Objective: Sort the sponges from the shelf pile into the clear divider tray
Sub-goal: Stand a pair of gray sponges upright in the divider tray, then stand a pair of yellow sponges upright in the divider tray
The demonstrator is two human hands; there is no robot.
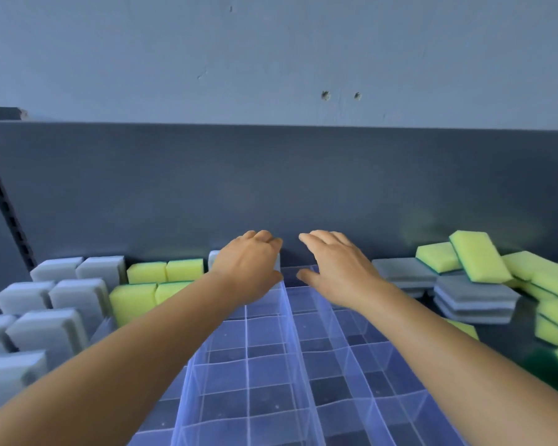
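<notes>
Against the dark back panel [271, 175] of the shelf, your left hand [248, 268] curls over a grey sponge [214, 259] at the far end of the clear divider tray [264, 365], while your right hand [335, 268] hovers spread and holds nothing. Seated sponges fill the left rows, and the loose pile [477, 278] lies to the right. Push the grey one in crooked and it could jam against a thin divider or tip its neighbours; your left hand hides most of it, so I cannot tell whether it is fully gripped or seated.
</notes>
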